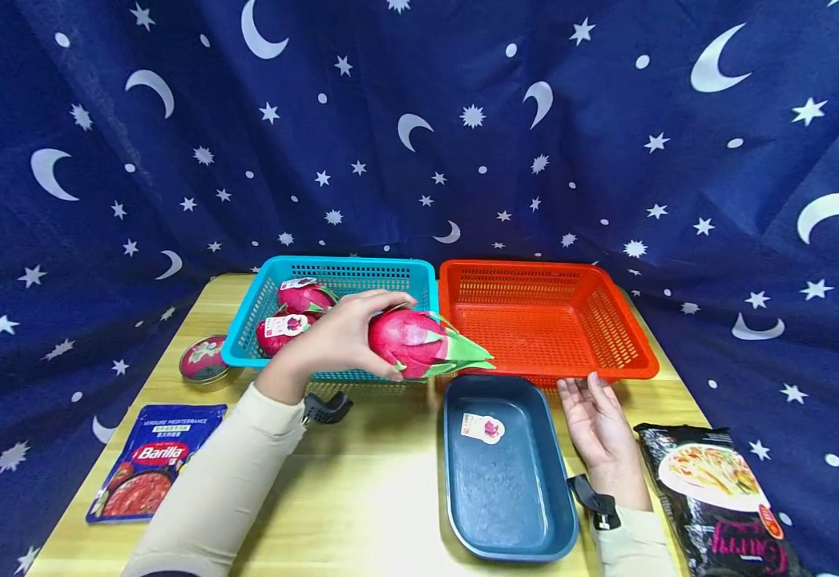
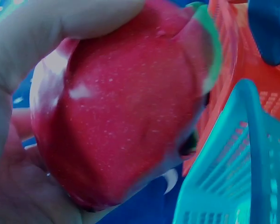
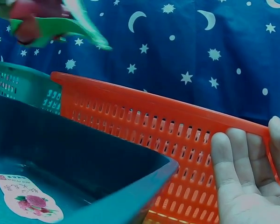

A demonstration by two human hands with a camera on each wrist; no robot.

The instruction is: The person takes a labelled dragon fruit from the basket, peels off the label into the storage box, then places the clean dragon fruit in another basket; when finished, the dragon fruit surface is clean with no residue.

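My left hand grips a pink dragon fruit, with its fingers and thumb around the rounded end. The fruit's green leafy tip points right, above the gap between a turquoise basket and an orange basket. Two more dragon fruits, one a pink fruit with a label, lie in the turquoise basket. Palm up, my right hand has its fingers extended against the orange basket's near outer wall, under the rim. Its thumb is at the rim.
A dark blue tray stands in front of the orange basket, with a dragon fruit sticker inside. To the left are a round tin and a blue Barilla pouch. A black noodle packet lies at the right.
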